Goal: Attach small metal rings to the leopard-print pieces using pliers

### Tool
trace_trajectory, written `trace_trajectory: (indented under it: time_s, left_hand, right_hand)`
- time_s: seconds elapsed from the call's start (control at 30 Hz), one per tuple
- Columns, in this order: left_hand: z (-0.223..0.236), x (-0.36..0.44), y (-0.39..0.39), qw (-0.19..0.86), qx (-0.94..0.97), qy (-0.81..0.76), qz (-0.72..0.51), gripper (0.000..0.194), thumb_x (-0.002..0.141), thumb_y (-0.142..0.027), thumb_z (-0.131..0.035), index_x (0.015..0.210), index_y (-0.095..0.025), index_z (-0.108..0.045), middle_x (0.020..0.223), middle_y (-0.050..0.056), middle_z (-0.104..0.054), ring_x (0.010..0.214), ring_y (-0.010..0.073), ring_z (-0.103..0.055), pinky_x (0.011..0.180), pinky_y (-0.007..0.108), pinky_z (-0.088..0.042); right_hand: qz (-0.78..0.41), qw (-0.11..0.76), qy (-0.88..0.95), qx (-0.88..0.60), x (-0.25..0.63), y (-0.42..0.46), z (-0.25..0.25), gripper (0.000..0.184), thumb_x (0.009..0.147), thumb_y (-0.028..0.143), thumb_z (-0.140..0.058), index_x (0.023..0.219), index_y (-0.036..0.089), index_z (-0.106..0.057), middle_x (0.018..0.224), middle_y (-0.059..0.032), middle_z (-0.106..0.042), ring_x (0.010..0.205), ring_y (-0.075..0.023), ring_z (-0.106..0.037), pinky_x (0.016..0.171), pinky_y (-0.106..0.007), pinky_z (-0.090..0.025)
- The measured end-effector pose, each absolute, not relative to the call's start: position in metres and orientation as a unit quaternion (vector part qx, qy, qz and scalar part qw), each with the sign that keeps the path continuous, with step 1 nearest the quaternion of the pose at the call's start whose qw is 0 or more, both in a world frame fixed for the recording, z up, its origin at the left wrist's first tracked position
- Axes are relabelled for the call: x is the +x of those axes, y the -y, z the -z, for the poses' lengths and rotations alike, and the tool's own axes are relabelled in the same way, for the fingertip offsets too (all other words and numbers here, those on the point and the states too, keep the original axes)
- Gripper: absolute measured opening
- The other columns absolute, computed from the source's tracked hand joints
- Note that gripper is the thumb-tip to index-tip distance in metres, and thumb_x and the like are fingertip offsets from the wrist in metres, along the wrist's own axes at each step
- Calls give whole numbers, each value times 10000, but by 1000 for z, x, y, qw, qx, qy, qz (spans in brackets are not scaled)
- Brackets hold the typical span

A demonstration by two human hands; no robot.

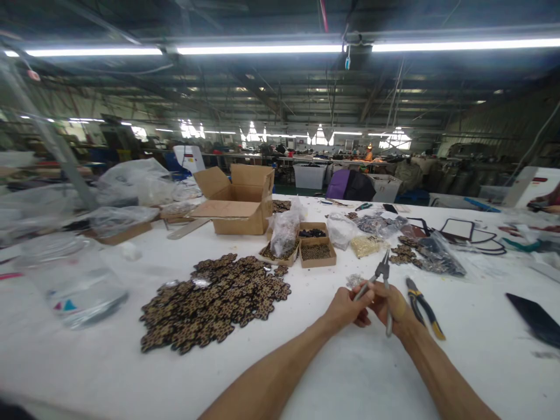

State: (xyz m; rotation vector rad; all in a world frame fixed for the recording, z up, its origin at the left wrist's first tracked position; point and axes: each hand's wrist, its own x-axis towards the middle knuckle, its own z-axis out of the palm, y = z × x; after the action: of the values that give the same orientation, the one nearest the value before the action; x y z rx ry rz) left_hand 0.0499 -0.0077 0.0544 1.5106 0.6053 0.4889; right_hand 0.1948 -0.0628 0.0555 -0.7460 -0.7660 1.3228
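Long strip lights (262, 50) blazed over the workshop, and below them spread the white table (87, 364), busy from end to end. Far left stood a clear plastic jar (83, 294), then a broad heap of patterned pieces (214, 303), dark-edged and overlapping. Behind the heap sat an open cardboard box (238, 224), and beside that a small tray of beads (317, 252). Then came the action! The left hand (343, 306) had its fingers bent in at one handle end of the grey pliers (382, 270); whether they pinched anything small, nobody could tell. The right hand (397, 304) was curled about the pliers, which pointed away from the body, handles spread. Close fingertip work, by the look of it, and any squeeze of those handles called for the left fingers to be well placed first. Just beyond lay a little pile of shiny bits (353, 280), partly screened by the hands. Right of them, near the wrist, rested the yellow-and-black pliers (426, 312), crowding that side, and farther right, well apart, a flat dark slab (534, 318).
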Motion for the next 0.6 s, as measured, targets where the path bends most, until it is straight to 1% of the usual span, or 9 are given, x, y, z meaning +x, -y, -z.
trace_trajectory:
  time_s: [0.07,0.13,0.17,0.23,0.3,0.37,0.43,0.5,0.6]
  left_hand:
    - [-56,50,15,544,740,-298,-259,664,669,-692,-692,996,-116,-651,748,80,-640,665,195,-618,624,293,-492]
    - [-58,51,23,443,790,-336,-259,762,551,-673,-778,1065,-132,-626,804,78,-638,727,217,-604,658,300,-480]
    - [-59,51,26,405,804,-356,-252,816,515,-678,-790,1095,-133,-610,852,89,-635,765,235,-600,682,313,-479]
    - [-60,53,32,352,819,-378,-250,893,501,-683,-786,1176,-140,-568,995,123,-614,866,275,-591,747,348,-476]
    - [-59,56,36,319,826,-380,-266,936,512,-627,-799,1266,-155,-509,1131,146,-562,980,308,-565,824,373,-461]
    - [-58,58,37,298,829,-384,-278,952,533,-547,-803,1328,-155,-454,1182,160,-525,1043,326,-542,873,385,-444]
    - [-58,59,36,288,825,-405,-270,916,560,-490,-786,1332,-136,-445,1167,175,-521,1039,338,-546,872,392,-441]
    - [-57,59,34,278,818,-437,-252,851,576,-459,-766,1295,-112,-471,1133,193,-530,992,349,-568,845,404,-443]
    - [-56,59,32,249,812,-471,-240,810,579,-466,-754,1249,-88,-503,1096,215,-547,925,365,-591,826,434,-438]
  right_hand:
    - [-559,689,318,-335,200,59,-51,302,751,376,-783,889,116,-716,934,-133,-696,841,-270,-652,749,-381,-527]
    - [-527,711,304,-353,206,54,-46,324,699,386,-824,853,122,-717,894,-117,-698,825,-263,-651,791,-395,-524]
    - [-509,720,299,-365,208,52,-42,331,680,386,-840,843,126,-717,884,-111,-699,828,-259,-651,808,-396,-521]
    - [-473,736,295,-384,209,48,-36,336,667,377,-856,854,135,-718,892,-103,-701,855,-252,-648,842,-398,-514]
    - [-449,751,292,-385,206,46,-33,332,668,364,-861,871,146,-715,898,-93,-701,874,-246,-646,872,-409,-508]
    - [-454,760,292,-363,197,45,-33,316,677,348,-859,880,158,-709,901,-81,-700,891,-244,-645,910,-428,-496]
    - [-485,755,302,-323,188,46,-35,293,694,328,-849,887,163,-703,928,-81,-699,928,-252,-645,949,-443,-479]
    - [-525,738,311,-287,180,46,-37,280,714,299,-833,919,164,-699,976,-87,-697,987,-267,-637,973,-446,-463]
    - [-559,725,294,-274,177,40,-34,292,692,231,-840,934,165,-691,962,-77,-697,1007,-266,-637,958,-413,-474]
